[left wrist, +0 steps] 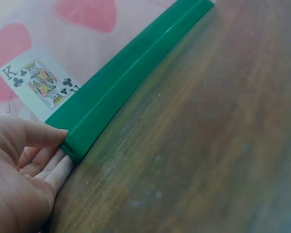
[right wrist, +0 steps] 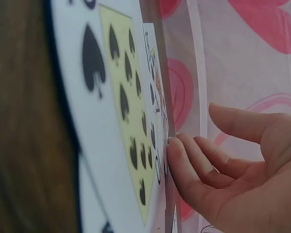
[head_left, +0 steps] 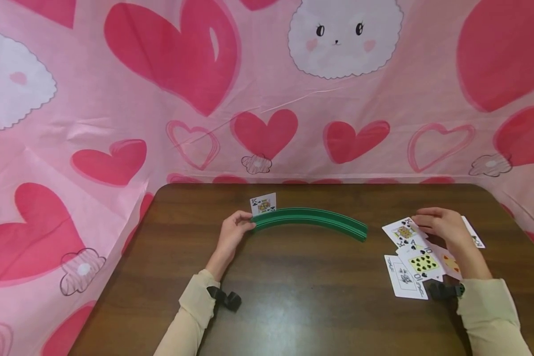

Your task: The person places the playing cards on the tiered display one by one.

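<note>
A curved green card holder (head_left: 311, 216) lies on the table, with a king of clubs (head_left: 263, 202) standing upright at its left end. My left hand (head_left: 232, 231) pinches that end, thumb on the front face, as the left wrist view shows. On the right, my right hand (head_left: 447, 228) hovers over a loose spread of playing cards. Its fingertips are at the edge of a king of spades (head_left: 402, 232), and the thumb stands apart from the fingers in the right wrist view. Whether they touch that card I cannot tell. A ten of spades (right wrist: 128, 111) lies nearer the wrist.
A joker card (head_left: 405, 278) lies at the near side of the spread, and another card (head_left: 473, 232) sits partly behind the right hand. The brown wooden table (head_left: 293, 296) meets a pink heart-patterned cloth (head_left: 360, 104) at its back and left.
</note>
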`<act>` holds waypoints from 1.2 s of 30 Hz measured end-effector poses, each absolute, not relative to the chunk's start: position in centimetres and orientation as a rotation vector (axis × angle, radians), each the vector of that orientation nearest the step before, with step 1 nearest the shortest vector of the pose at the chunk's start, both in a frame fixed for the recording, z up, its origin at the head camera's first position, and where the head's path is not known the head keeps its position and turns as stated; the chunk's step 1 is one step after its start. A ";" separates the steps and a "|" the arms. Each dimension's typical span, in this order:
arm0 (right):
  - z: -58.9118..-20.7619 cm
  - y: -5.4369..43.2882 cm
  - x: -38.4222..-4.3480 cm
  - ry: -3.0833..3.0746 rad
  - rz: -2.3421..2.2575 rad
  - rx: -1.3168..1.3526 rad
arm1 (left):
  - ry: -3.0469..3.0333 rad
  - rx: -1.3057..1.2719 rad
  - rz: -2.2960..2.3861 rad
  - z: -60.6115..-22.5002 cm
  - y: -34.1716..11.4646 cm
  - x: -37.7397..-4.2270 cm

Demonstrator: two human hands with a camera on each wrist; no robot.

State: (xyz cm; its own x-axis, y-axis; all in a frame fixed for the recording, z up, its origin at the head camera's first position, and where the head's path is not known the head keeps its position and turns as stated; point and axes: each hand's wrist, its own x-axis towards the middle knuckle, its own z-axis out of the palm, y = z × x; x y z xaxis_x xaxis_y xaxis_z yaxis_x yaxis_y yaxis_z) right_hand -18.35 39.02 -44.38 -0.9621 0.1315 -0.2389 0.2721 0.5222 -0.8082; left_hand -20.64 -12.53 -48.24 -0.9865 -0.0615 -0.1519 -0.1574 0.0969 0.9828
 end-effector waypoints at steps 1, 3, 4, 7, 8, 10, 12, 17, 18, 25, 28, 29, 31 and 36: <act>-44.4 39.0 -18.3 2.624 -1.396 0.349 | 2.267 -0.227 2.052 -48.2 -12.5 -20.6; -44.5 38.9 -18.3 2.652 -1.347 0.346 | 2.263 -0.226 2.050 -48.2 -12.5 -20.6; -44.5 38.9 -18.3 2.658 -1.327 0.346 | 2.262 -0.226 2.050 -48.2 -12.4 -20.6; -44.4 38.8 -18.3 2.694 -1.232 0.330 | 2.265 -0.233 2.043 -48.1 -12.4 -20.6; -44.3 38.7 -18.3 2.706 -1.196 0.320 | 2.268 -0.235 2.039 -48.1 -12.4 -20.6; -44.3 38.6 -18.3 2.731 -1.117 0.299 | 2.271 -0.239 2.034 -48.1 -12.4 -20.7; -44.2 38.4 -18.3 2.751 -1.031 0.268 | 2.269 -0.242 2.028 -47.9 -12.4 -20.7; -44.1 37.8 -18.6 2.794 -0.819 0.202 | 2.270 -0.231 2.013 -46.3 -12.1 -20.1; -44.1 37.7 -18.6 2.798 -0.789 0.197 | 2.271 -0.227 2.012 -45.7 -12.1 -19.8; -44.0 37.3 -18.7 2.782 -0.751 0.236 | 2.278 -0.191 2.019 -43.9 -11.9 -18.8; -44.1 37.2 -18.7 2.817 -0.764 0.243 | 2.272 -0.204 2.015 -44.0 -11.9 -18.9; -44.2 37.2 -18.6 2.843 -0.777 0.258 | 2.270 -0.207 2.013 -44.1 -11.9 -18.9; -44.2 37.2 -18.6 2.918 -0.827 0.326 | 2.267 -0.207 2.015 -44.2 -12.0 -19.0; -43.6 37.5 -18.5 3.065 -1.132 0.660 | 2.259 -0.205 2.014 -44.2 -12.0 -19.0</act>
State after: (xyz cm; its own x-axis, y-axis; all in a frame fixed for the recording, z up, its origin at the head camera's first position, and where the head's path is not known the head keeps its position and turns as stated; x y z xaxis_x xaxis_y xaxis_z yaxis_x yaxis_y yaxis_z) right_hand -18.47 37.53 -43.59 -0.9041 0.4253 0.0421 0.2958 0.6938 -0.6566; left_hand -19.01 -11.97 -44.22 -0.9850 -0.0285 -0.1701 -0.1723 0.1115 0.9787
